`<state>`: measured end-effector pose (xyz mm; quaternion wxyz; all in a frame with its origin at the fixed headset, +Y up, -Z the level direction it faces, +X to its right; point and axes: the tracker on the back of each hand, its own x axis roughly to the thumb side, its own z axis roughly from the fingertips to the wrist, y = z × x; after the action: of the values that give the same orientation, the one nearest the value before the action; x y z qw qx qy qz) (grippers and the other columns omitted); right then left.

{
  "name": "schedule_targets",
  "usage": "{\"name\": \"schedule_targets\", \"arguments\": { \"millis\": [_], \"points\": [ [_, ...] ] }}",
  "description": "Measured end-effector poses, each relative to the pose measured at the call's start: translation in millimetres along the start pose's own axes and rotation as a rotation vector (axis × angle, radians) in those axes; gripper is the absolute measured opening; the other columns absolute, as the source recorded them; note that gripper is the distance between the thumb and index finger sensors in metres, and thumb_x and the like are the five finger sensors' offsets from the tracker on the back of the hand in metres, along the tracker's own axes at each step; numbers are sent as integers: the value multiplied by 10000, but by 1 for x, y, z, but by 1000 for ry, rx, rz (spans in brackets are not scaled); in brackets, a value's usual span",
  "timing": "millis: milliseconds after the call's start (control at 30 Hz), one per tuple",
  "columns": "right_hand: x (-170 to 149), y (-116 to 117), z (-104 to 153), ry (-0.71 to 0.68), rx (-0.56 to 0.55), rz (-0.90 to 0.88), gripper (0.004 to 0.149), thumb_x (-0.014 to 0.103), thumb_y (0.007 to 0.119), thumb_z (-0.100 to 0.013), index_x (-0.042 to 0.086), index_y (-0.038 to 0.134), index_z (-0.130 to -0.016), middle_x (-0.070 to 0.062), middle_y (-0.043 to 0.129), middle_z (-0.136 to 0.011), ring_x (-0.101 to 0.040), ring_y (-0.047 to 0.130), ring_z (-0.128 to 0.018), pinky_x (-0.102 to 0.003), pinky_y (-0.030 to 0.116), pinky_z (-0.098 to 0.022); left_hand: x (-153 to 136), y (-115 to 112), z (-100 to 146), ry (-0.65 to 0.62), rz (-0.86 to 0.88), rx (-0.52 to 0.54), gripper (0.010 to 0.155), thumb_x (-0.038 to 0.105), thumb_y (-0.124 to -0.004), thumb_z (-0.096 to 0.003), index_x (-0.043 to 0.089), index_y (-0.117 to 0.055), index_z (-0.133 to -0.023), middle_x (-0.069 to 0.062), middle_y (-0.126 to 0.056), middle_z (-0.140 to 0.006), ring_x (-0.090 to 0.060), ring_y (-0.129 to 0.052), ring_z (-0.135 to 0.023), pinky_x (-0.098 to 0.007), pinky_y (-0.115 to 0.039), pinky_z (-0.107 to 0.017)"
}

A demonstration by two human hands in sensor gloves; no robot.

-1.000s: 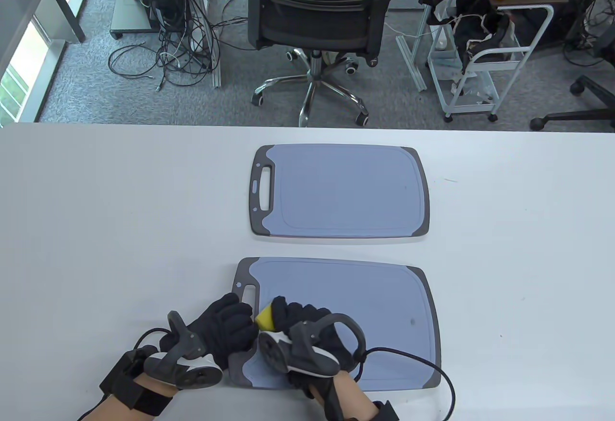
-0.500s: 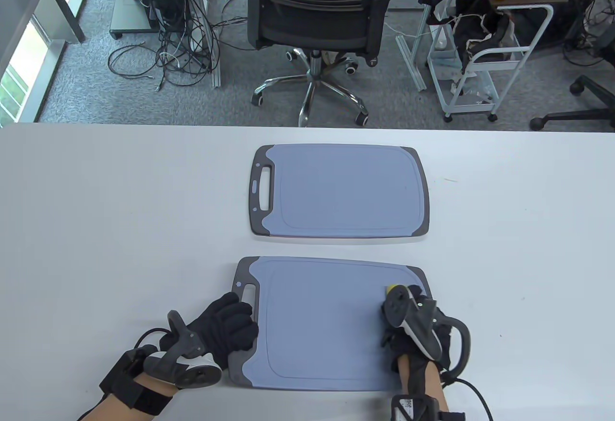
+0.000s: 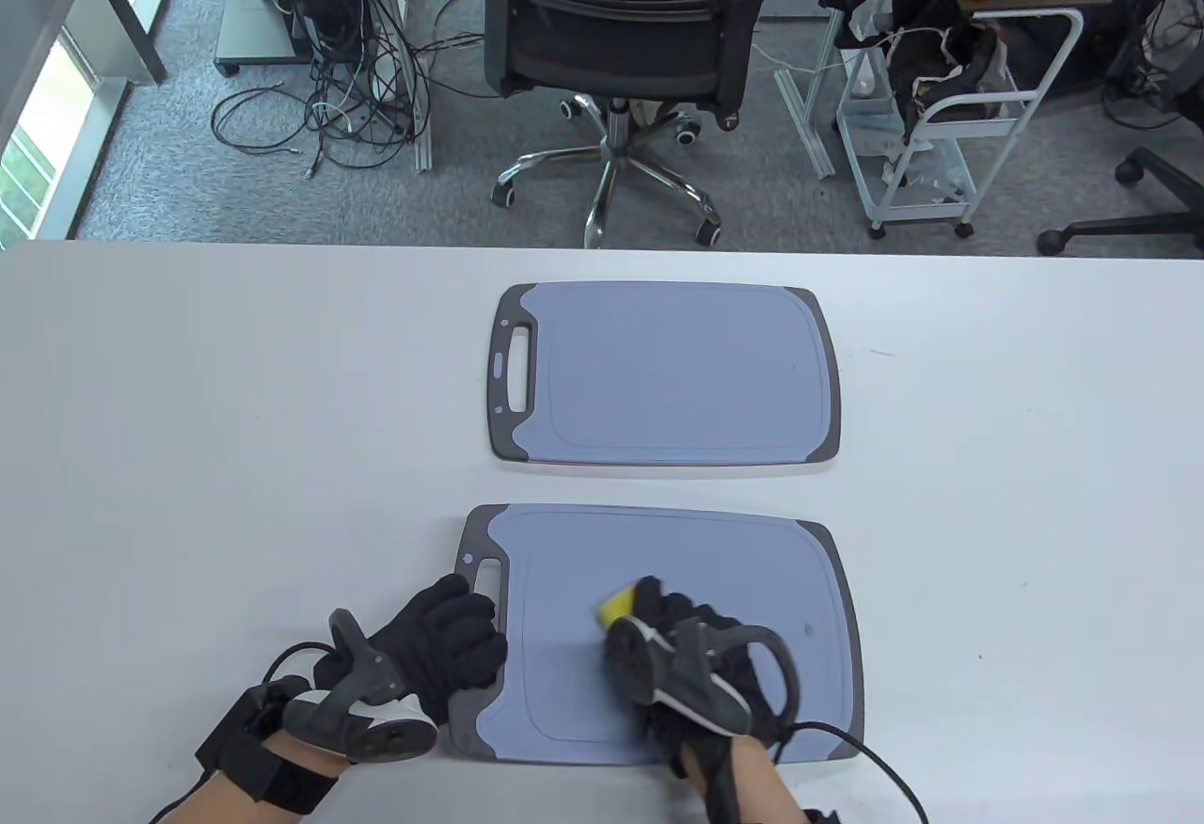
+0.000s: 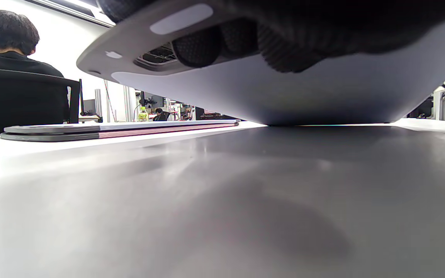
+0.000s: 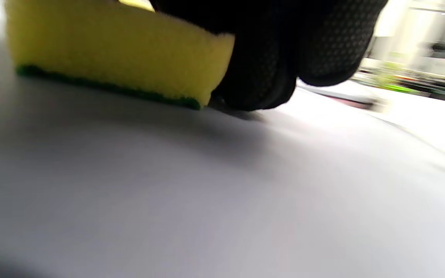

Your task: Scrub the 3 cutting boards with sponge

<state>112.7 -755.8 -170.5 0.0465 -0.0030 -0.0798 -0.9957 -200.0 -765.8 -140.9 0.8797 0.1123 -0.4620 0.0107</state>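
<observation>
the right hand [image 3: 701, 664] grips a yellow sponge [image 3: 618, 605], pressing its green underside flat on the near cutting board [image 3: 752, 579] around its middle. the left hand [image 3: 442, 645] curls its fingers [image 4: 242, 38] under that board's handle end, tilting that edge up off the white desk [image 3: 188, 438]. the sponge looks soft and light; the board looks stiff, thin and probably slippery, best held by its handle slot. a second board [image 3: 668, 372] lies just beyond. an office chair [image 3: 621, 24] stands behind the desk. nothing blocks the scrubbing.
</observation>
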Motion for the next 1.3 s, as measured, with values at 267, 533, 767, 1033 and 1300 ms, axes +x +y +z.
{"name": "schedule_targets", "arguments": {
  "millis": [267,533,767,1033,1300],
  "points": [
    [-74,18,-9,259,55,-144,729,529,708,-506,18,639,-1021,-172,818,-771,-316,892,-585,-513,749,-494,-1,0,0,3,6,5,432,430,-822,-612,310,-583,-952,91,-730,-936,-215,-745,-1009,-555,-577,-797],
    [125,-23,38,-534,-156,-20,731,586,666,-496,103,620,-1043,-106,809,-798,-260,892,-608,-476,766,-518,-2,-1,0,5,5,-2,435,430,-828,-606,311,-589,-949,92,-734,-934,-213,-749,-1008,-554,-580,-796],
    [44,-8,13,-206,-27,-15,724,580,667,-492,119,613,-1047,-91,811,-813,-260,899,-614,-477,767,-517,-2,-1,-1,17,7,-14,435,424,-829,-610,311,-585,-952,94,-731,-940,-213,-742,-1017,-554,-576,-796],
    [-120,35,20,350,70,-140,723,552,671,-500,58,635,-1027,-135,839,-775,-281,915,-566,-483,775,-478,-1,-2,-3,16,1,-21,438,424,-820,-614,310,-573,-957,90,-720,-944,-215,-730,-1020,-556,-565,-799],
    [43,-7,22,-231,-51,-89,733,565,684,-496,54,637,-1019,-138,825,-755,-264,907,-560,-475,776,-481,0,-1,-3,14,-8,-22,439,426,-822,-612,310,-577,-956,90,-723,-943,-214,-737,-1018,-556,-573,-797]
  ]
}}
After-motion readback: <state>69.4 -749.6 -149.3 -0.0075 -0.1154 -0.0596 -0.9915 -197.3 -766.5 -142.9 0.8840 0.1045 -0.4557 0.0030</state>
